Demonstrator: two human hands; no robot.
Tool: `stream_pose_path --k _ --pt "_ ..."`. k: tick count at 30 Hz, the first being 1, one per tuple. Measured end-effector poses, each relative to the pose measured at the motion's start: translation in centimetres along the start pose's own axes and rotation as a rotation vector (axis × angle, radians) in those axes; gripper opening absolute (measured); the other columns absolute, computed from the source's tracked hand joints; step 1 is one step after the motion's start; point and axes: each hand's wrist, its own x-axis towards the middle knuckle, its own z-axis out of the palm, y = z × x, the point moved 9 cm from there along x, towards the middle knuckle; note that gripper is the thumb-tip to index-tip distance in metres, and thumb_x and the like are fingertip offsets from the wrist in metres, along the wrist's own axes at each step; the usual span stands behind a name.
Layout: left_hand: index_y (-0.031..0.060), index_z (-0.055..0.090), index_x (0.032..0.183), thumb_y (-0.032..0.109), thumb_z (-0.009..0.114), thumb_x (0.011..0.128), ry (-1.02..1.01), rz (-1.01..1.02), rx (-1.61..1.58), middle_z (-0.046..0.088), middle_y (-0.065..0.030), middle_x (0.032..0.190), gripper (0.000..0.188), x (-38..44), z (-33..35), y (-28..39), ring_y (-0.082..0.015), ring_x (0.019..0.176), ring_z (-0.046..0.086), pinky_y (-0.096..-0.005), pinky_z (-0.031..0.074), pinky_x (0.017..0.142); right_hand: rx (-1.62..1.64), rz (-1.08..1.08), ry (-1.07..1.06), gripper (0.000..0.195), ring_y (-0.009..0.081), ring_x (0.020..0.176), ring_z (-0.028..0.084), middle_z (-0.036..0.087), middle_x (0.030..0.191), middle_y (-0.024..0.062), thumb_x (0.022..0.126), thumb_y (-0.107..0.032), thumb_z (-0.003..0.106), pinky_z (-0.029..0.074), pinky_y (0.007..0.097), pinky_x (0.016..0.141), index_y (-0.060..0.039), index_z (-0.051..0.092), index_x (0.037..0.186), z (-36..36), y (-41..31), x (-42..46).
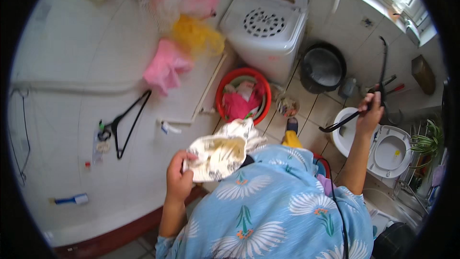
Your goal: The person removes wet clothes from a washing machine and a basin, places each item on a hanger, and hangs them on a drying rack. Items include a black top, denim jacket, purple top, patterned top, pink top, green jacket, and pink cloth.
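Observation:
My left hand [180, 177] pinches the edge of a white patterned fabric garment [220, 158], which sags open in front of my body. Raised at the right, my right hand [371, 109] grips a black clothes hanger [339, 124]; its arms stick out on both sides of the fingers. Beyond the garment, a red plastic basin [220, 106] stands on the floor with pink and other clothes [240, 102] in it. The garment's far end hangs close to the basin's near rim in the picture; whether they touch I cannot tell.
A white washing machine [259, 39] stands ahead, beside a black bucket [309, 79]. To the right are a toilet [391, 151] and a spider plant [429, 138]. Pink cloth [167, 66], yellow mesh [197, 36] and another black hanger [125, 129] are on the left, with a blue brush [73, 199].

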Motion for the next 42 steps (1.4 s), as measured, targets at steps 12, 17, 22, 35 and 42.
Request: stream_pose_path --k 12,17,22,35,42 --pt "-0.0014 0.053 0.114 -0.011 0.039 0.070 -0.007 0.146 -0.182 0.058 -0.0094 0.108 0.047 -4.3 -6.6 2.7 -0.0126 0.098 0.057 -0.0268 0.047 0.091 0.703 0.170 -0.932 0.061 0.0044 0.042 0.029 0.034 0.057 -0.0040 0.103 -0.052 0.033 0.029 0.0217 0.037 -0.0101 0.030 0.148 30.2 -8.4 -25.3" --pt "0.0004 0.051 0.120 -0.009 0.042 0.070 0.054 0.189 -0.244 0.058 -0.0087 0.110 0.053 -7.9 -8.8 4.8 -0.0136 0.102 0.057 -0.0267 0.046 0.093 0.457 -0.147 -1.244 0.035 0.0124 0.071 0.058 0.064 0.086 0.0061 0.096 -0.014 0.057 0.046 0.0289 0.062 -0.0010 0.057 0.129 33.8 -6.8 -35.5" --pt "0.0011 0.041 0.137 -0.008 0.052 0.074 0.229 0.277 -0.398 0.060 -0.0125 0.117 0.065 -10.2 -16.6 5.0 -0.0179 0.106 0.060 -0.0294 0.048 0.095 -0.012 -0.508 -1.682 0.036 0.0395 0.091 0.063 0.066 0.103 0.0165 0.092 -0.014 0.061 0.052 0.0456 0.078 -0.0122 0.060 0.128 36.9 -2.4 -42.6" --pt "0.0079 0.066 0.107 0.007 0.061 0.078 0.761 0.232 0.616 0.068 -0.0058 0.091 0.029 -11.9 -28.6 2.0 -0.0168 0.082 0.064 -0.0300 0.050 0.075 -0.527 -0.889 -1.811 0.023 0.0279 0.062 0.056 0.060 0.068 0.0143 0.093 -0.024 0.063 0.047 0.0347 0.062 -0.0055 0.071 0.104 45.6 -9.6 -42.4" --pt "0.0036 0.067 0.097 0.015 0.059 0.086 0.787 0.071 0.300 0.069 -0.0065 0.080 0.018 -11.6 -32.0 -4.5 -0.0155 0.073 0.067 -0.0283 0.052 0.062 -0.726 -0.712 -1.810 0.021 0.0265 0.060 0.054 0.059 0.067 0.0133 0.093 -0.024 0.064 0.045 0.0358 0.059 -0.0061 0.071 0.100 44.2 -9.1 -41.4"
